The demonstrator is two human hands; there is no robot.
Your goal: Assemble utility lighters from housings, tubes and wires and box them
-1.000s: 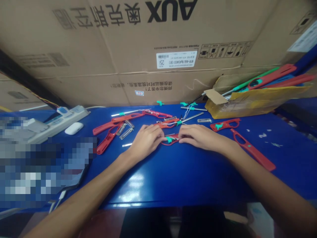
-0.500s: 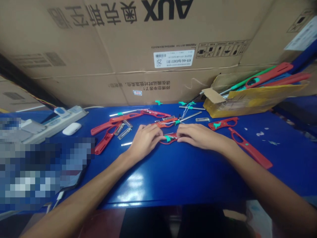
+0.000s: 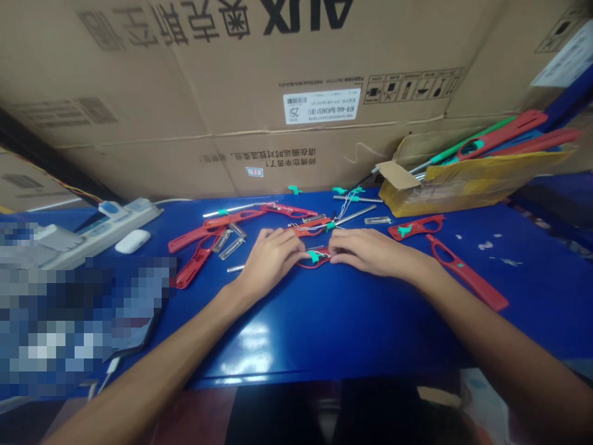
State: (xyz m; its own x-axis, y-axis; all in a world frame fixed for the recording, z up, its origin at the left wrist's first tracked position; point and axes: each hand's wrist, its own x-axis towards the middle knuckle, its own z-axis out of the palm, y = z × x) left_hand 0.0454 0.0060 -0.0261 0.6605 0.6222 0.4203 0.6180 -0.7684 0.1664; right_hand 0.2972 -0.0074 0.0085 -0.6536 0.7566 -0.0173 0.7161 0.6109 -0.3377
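Between my two hands lies a red lighter shell [image 3: 315, 266] with a green trigger [image 3: 315, 256] and thin white wire in it, low over the blue table. My left hand [image 3: 274, 256] is closed, thumb and fingers pinching the shell's left end. At its right end, the curled fingers of my right hand [image 3: 364, 250] grip the same shell; the fingertips are partly hidden. Just beyond my hands lies another red lighter shell [image 3: 310, 229], with a metal tube [image 3: 356, 216] and white wires. A metal rod [image 3: 235, 269] sticks out beside my left wrist.
Several red shells [image 3: 241, 217] and clear fuel tanks [image 3: 230, 249] lie at left. More shells [image 3: 467, 275] are at right. A yellow-taped box [image 3: 463, 188] holds lighters. A power strip [image 3: 115, 225], white case [image 3: 133, 241] and blurred-out device stand left; a large carton [image 3: 259, 80] walls the back.
The view has shifted slightly. Both hands stay on the red lighter shell in nearly the same place, with hardly any visible finger movement.
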